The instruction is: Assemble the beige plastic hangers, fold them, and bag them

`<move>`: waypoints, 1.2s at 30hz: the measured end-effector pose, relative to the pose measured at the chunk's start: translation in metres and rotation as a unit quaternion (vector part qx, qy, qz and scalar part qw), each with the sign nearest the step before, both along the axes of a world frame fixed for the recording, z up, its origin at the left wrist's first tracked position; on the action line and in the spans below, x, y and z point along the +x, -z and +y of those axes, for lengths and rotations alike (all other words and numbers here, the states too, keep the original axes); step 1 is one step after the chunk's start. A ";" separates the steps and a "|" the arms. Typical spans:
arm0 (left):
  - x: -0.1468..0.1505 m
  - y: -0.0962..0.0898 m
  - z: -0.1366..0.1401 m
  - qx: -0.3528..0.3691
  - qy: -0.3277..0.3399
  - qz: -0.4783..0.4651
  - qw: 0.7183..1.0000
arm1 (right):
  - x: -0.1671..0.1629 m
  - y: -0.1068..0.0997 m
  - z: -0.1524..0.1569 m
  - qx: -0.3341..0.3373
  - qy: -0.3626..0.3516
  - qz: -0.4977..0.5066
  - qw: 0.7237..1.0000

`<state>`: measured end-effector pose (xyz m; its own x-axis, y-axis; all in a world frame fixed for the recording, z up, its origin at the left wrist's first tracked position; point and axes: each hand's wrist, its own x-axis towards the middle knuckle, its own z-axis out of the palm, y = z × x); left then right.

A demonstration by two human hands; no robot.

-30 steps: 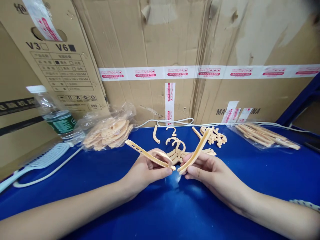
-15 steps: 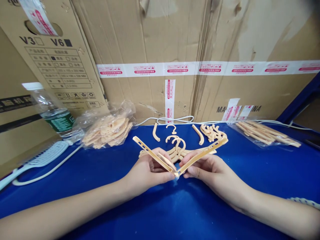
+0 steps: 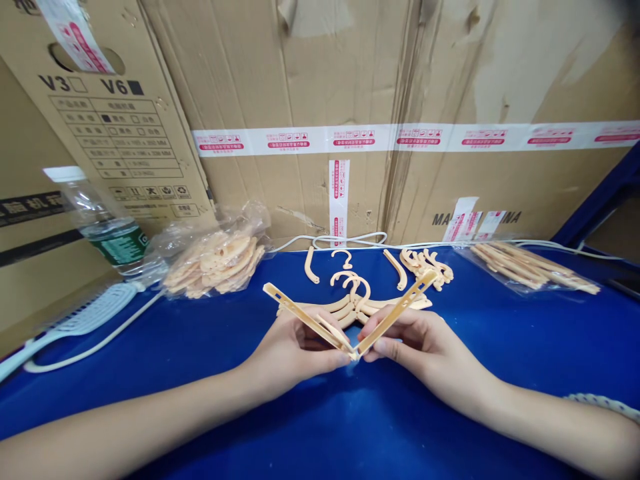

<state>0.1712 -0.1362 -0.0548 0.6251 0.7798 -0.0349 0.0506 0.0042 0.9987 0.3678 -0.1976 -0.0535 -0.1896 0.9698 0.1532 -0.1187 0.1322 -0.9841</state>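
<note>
My left hand (image 3: 295,347) is closed on the left strip (image 3: 305,320) and my right hand (image 3: 425,340) on the right strip (image 3: 395,315), both held up just nearer to me than the stacked hangers (image 3: 356,307). The slotted strips slope down into a V; I cannot tell whether their lower ends are joined. Another slim piece (image 3: 331,328), partly hidden, sits against the left strip in my grip.

I judge the strips to be thin moulded plastic: light, stiff, perhaps slippery, weakest at the slots. The best hold seems to be on the long edges close to the lower ends.

Just beyond the stacked hangers, on the blue counter (image 3: 320,427), lie a loose hook (image 3: 349,265) and, farther right, a hook pile (image 3: 425,265). Left of the hangers are a bag of flat pieces (image 3: 215,263) and a water bottle (image 3: 120,243) whose green label I cannot read; well to the right is a bag of rods (image 3: 535,267).

Behind the hangers stands cardboard (image 3: 280,93), and to their left a printed panel (image 3: 110,133) reads "V3" and "V6", the V6 square filled in. "MA" and "INA" show rightward, tape patches between. The red-printed tape (image 3: 370,138) is too small to read.
</note>
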 end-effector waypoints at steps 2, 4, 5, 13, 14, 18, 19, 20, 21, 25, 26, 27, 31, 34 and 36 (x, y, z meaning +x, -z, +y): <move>0.000 0.000 -0.001 0.000 0.009 -0.004 1.000 | 0.000 0.001 0.000 -0.001 -0.003 0.001 1.000; -0.001 0.001 -0.001 0.006 0.017 -0.007 1.000 | 0.000 0.001 0.000 -0.003 -0.007 -0.002 1.000; -0.002 0.002 -0.001 0.010 0.017 -0.008 1.000 | 0.000 0.002 -0.001 -0.003 -0.008 -0.006 1.000; -0.004 0.008 0.004 0.019 0.021 -0.023 0.999 | -0.003 0.003 -0.003 0.000 0.001 -0.003 1.000; -0.003 0.008 0.005 0.014 0.020 -0.028 0.999 | -0.003 0.003 -0.003 -0.008 0.004 0.001 1.000; -0.002 0.005 0.005 0.005 0.024 -0.045 0.999 | -0.003 0.003 -0.001 -0.031 0.013 0.013 0.999; -0.002 0.004 0.005 0.005 0.024 -0.045 0.999 | -0.002 0.003 -0.001 -0.038 0.014 0.013 0.999; -0.001 0.004 0.005 0.005 0.024 -0.045 0.999 | -0.002 0.003 0.000 -0.044 0.016 0.012 0.999; -0.001 0.004 0.004 0.006 0.024 -0.046 0.999 | -0.002 0.002 0.000 -0.048 0.019 0.008 0.999; -0.001 0.006 0.003 0.006 0.025 -0.054 0.998 | -0.002 0.002 -0.002 -0.057 0.027 -0.015 0.998; -0.001 0.006 0.003 0.006 0.022 -0.054 0.998 | -0.003 0.003 -0.002 -0.060 0.028 -0.017 0.998; -0.001 0.005 0.004 0.008 0.018 -0.052 0.998 | -0.003 0.003 -0.002 -0.062 0.031 -0.018 0.997; -0.003 -0.001 0.006 -0.013 -0.010 -0.045 0.999 | 0.002 0.000 0.002 -0.073 0.054 -0.015 0.996; -0.007 -0.009 0.013 -0.067 -0.042 -0.063 0.995 | 0.022 -0.011 0.011 -0.093 0.013 -0.036 0.995; -0.012 -0.016 0.021 -0.087 -0.052 -0.080 0.992 | 0.042 -0.022 0.018 -0.079 -0.028 -0.085 0.993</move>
<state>0.1595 -0.1151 -0.0387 0.5497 0.8313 -0.0824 -0.1180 0.1749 0.9775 0.4099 -0.1791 -0.0316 -0.2545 0.9663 -0.0386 0.0486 -0.0271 -0.9984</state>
